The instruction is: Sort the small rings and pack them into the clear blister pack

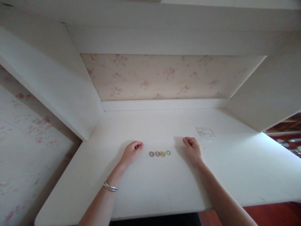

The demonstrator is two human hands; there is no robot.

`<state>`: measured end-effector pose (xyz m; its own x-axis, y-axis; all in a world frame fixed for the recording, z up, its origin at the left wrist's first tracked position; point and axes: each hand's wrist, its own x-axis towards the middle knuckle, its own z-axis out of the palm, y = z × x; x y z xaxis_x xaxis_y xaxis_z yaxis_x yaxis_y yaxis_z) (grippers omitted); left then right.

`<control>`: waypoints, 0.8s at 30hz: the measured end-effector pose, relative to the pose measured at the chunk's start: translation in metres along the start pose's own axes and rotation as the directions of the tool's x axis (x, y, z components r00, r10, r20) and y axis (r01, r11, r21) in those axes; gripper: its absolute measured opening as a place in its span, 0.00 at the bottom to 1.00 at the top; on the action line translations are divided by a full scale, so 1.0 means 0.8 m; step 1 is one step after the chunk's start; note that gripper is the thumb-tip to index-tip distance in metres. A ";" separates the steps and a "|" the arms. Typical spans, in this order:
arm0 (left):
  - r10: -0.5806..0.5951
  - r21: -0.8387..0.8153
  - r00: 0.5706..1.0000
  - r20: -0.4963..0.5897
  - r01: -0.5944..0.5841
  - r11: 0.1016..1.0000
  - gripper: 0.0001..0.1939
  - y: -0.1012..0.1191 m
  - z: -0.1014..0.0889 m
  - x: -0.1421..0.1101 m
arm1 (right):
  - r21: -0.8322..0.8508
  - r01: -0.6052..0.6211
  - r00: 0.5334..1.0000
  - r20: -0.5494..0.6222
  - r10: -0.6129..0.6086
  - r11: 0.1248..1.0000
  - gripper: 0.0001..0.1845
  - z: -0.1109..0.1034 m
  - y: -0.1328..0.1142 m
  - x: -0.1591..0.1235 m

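The left hand [133, 153] has its fingers curled in with the thumb up against them, loosely closed, and the right hand [193, 151] is bent into the same soft fist; the hollows of both are too shadowed to show whether anything small is inside. In the gap between the two sets of fingers, a little nearer the body than the fingertips, four small ring-shaped pieces lie in a row: a grey ring [151, 154] closest to the left fingers, then a pinkish-brown ring [157, 154] touching a yellow ring [162, 154], and a pale green ring [168, 152] slightly apart on the side toward the right fingers. Just beyond the right fingers, farther out and to the right, a clear plastic packet [205, 133] lies flat; its pale markings are too faint to read and its contents cannot be made out. Behind the left fingers, silvery bangles [111, 187] circle the wrist. All around the fingers spreads a white desktop [145, 191], and well past them, floral wallpaper [164, 77] shows between white panels.
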<state>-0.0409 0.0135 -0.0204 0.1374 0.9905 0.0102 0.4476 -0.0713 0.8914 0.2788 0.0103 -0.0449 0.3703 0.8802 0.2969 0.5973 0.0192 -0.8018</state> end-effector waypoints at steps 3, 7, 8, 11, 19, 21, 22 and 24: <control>-0.009 -0.008 1.000 0.001 0.009 1.000 0.15 0.001 -0.001 0.000 | -0.025 0.020 0.998 0.057 -0.018 1.000 0.18 0.002 0.000 -0.004; -0.015 -0.015 1.000 -0.005 0.015 1.000 0.15 0.003 -0.002 0.000 | -0.063 0.035 0.996 0.082 -0.029 0.997 0.18 0.002 -0.006 -0.006; -0.014 -0.014 1.000 -0.009 0.014 1.000 0.16 0.003 -0.002 0.000 | -0.069 0.036 0.996 0.083 -0.030 0.997 0.18 0.002 -0.006 -0.005; -0.008 -0.002 1.000 -0.016 0.008 1.000 0.16 0.003 -0.003 -0.001 | -0.077 0.047 0.994 0.105 -0.039 0.996 0.19 0.001 -0.007 -0.004; -0.010 -0.022 1.000 -0.010 0.010 1.000 0.17 0.001 -0.001 -0.001 | -0.080 0.057 0.992 0.113 -0.048 0.995 0.19 -0.001 -0.009 -0.007; -0.009 -0.019 1.000 -0.008 0.009 1.000 0.17 0.000 -0.001 -0.001 | -0.081 0.060 0.991 0.121 -0.050 0.995 0.18 -0.002 -0.009 -0.007; -0.006 -0.018 1.000 -0.009 0.006 1.000 0.17 0.000 -0.001 -0.002 | -0.082 0.061 0.991 0.124 -0.051 0.995 0.18 -0.002 -0.008 -0.007; 0.001 -0.014 1.000 -0.011 -0.002 1.000 0.17 -0.002 0.000 -0.002 | -0.080 0.063 0.991 0.123 -0.053 0.995 0.17 -0.001 -0.005 -0.006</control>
<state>-0.0419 0.0122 -0.0214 0.1285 0.9916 0.0163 0.4346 -0.0711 0.8978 0.2750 0.0053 -0.0424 0.2478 0.9295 0.2731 0.6747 0.0367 -0.7372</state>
